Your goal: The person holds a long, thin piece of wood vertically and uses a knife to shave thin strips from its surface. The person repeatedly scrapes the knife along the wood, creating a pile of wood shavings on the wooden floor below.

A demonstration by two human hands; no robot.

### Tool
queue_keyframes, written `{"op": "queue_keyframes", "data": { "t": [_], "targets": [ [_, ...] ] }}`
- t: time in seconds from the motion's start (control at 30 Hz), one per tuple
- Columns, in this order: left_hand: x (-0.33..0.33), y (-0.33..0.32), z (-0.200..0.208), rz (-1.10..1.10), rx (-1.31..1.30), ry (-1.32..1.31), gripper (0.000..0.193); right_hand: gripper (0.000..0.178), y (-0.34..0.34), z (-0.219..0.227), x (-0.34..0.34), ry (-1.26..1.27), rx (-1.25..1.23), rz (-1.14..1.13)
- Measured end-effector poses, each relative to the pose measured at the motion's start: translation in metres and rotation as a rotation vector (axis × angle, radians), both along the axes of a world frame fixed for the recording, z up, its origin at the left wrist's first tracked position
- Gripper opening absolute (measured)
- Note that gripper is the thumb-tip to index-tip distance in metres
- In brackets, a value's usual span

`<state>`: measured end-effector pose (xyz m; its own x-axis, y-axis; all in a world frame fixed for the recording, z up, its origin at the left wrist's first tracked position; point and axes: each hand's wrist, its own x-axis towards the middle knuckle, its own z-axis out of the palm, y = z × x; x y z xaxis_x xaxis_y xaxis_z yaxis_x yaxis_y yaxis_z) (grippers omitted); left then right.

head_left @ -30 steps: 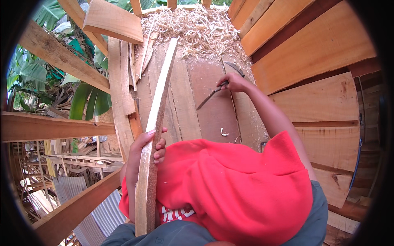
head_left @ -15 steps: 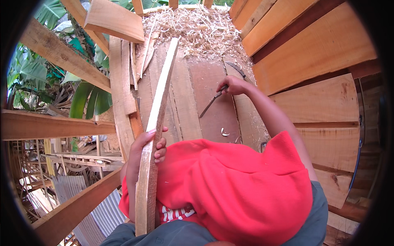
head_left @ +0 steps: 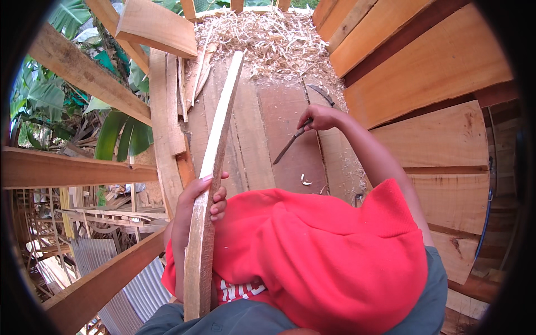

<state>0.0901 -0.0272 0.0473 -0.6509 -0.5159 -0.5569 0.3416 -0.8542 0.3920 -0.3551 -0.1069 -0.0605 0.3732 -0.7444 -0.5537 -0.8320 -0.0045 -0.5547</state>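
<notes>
My left hand (head_left: 185,205) is wrapped round a long squared wooden stick (head_left: 219,134), which stands slantwise along my left side. Its upper part is pale and freshly cut; the lower end is rougher and rests by my lap. Out to the right, my right hand (head_left: 321,117) is closed on the dark handle of a slim knife (head_left: 286,151). The blade points down and left over the plank floor, apart from the stick. Just beyond that hand, a curved dark blade (head_left: 319,90) lies on the boards.
Wood shavings (head_left: 268,39) are heaped at the far end of the plank floor (head_left: 251,117). Broad boards (head_left: 419,67) line the right side. Timber beams (head_left: 84,167) form an open frame on the left, with a thick block (head_left: 156,28) at the far left.
My right hand has shifted slightly to the right, and the knife's tip has dropped a little nearer to me. The left hand and stick stay put.
</notes>
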Motion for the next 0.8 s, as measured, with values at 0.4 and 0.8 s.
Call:
{"op": "queue_keyframes", "data": {
  "t": [0.4,0.8],
  "targets": [
    [0.005,-0.002,-0.001,0.006,0.010,0.015,0.046,0.024,-0.010,0.009,0.012,0.036,-0.524,-0.400],
    [0.006,-0.004,0.001,0.017,-0.002,0.000,0.047,0.020,-0.017,-0.010,0.058,0.222,-0.489,-0.478]
  ]
}}
